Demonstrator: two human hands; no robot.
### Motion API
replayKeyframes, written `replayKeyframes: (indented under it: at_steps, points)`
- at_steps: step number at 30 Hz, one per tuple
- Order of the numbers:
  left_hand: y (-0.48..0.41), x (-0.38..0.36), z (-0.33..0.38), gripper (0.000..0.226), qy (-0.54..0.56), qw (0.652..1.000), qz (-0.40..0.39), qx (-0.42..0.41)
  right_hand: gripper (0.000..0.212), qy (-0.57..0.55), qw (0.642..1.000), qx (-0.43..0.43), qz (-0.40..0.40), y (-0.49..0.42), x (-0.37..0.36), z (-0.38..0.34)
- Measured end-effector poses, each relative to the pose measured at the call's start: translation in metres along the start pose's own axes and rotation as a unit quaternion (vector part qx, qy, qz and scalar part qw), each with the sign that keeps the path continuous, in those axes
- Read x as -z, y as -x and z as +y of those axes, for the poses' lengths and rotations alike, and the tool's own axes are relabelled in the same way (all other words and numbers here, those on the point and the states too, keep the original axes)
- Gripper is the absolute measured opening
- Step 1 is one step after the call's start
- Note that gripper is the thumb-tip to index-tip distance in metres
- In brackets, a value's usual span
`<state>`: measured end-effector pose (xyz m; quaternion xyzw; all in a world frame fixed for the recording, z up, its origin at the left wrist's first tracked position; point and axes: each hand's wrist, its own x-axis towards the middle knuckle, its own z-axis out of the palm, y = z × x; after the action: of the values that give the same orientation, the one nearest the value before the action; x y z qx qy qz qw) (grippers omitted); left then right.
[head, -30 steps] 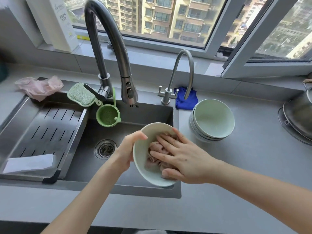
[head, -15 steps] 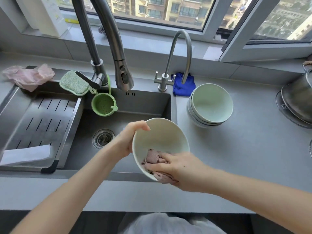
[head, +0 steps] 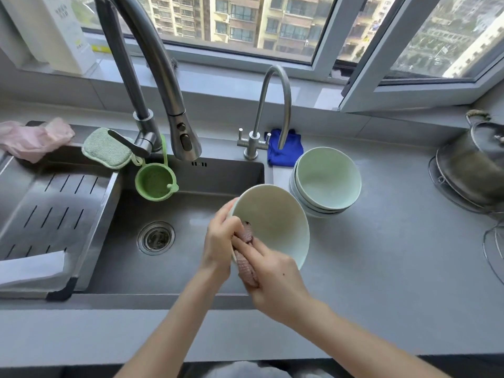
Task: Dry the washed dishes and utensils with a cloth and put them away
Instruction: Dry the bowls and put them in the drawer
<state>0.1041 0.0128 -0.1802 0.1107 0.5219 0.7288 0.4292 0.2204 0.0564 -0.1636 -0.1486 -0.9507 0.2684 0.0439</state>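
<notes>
A pale green bowl (head: pixel 275 222) is held tilted over the right side of the sink, its opening facing up and right. My left hand (head: pixel 219 241) grips its left rim. My right hand (head: pixel 275 279) holds a pinkish waffle cloth (head: pixel 246 264) pressed over the bowl's near-left rim, part of the cloth inside and part hanging outside. A stack of matching pale green bowls (head: pixel 327 181) stands on the grey counter just right of the sink.
Tall faucet (head: pixel 163 85) and small tap (head: pixel 268 113) rise behind the sink (head: pixel 163 263). A slotted drain tray (head: pixel 51 211), green sponge (head: pixel 106 147), green hanging cup (head: pixel 155 182), pink gloves (head: pixel 32 139), blue cloth (head: pixel 285 148) and steel pot (head: pixel 474 165) stand around.
The cloth and my right hand slid from the middle of the bowl's inside down to its near-left rim. The bowl has turned to face more upward and right.
</notes>
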Motion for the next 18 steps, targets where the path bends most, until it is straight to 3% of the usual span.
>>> replayKeyframes:
  at_steps: [2, 4, 6, 8, 10, 13, 15, 18]
  points:
    - [-0.005, 0.011, 0.017, 0.032, -0.018, 0.994, -0.047, 0.093, 0.081, 0.039, 0.996, 0.049, -0.064, 0.004, 0.012, 0.009]
    - [-0.012, 0.020, 0.036, 0.028, -0.078, 0.974, -0.110, 0.184, 0.069, 0.133, 0.971, 0.146, -0.138, 0.008, 0.032, 0.020]
    - [-0.026, 0.020, 0.055, 0.029, -0.165, 0.940, -0.200, 0.220, 0.063, 0.208, 0.942, 0.213, -0.156, 0.009, 0.048, 0.033]
    - [-0.033, 0.015, 0.068, 0.028, -0.180, 0.926, -0.241, 0.229, 0.070, 0.247, 0.935, 0.220, -0.130, 0.003, 0.055, 0.041]
    - [-0.034, 0.015, 0.060, 0.032, -0.119, 0.950, -0.208, 0.199, 0.069, 0.260, 0.939, 0.203, -0.095, -0.002, 0.057, 0.043]
    - [-0.015, 0.010, 0.016, 0.062, -0.010, 0.988, -0.125, 0.084, 0.069, 0.137, 0.985, 0.097, -0.031, -0.009, 0.050, 0.038]
    - [-0.006, -0.004, -0.004, 0.058, 0.048, 0.998, -0.047, 0.014, 0.073, 0.070, 0.997, 0.043, 0.009, -0.012, 0.034, 0.027]
    - [-0.010, -0.018, 0.003, 0.041, 0.042, 0.999, 0.004, -0.004, 0.074, 0.047, 0.999, 0.012, 0.024, -0.009, 0.015, 0.017]
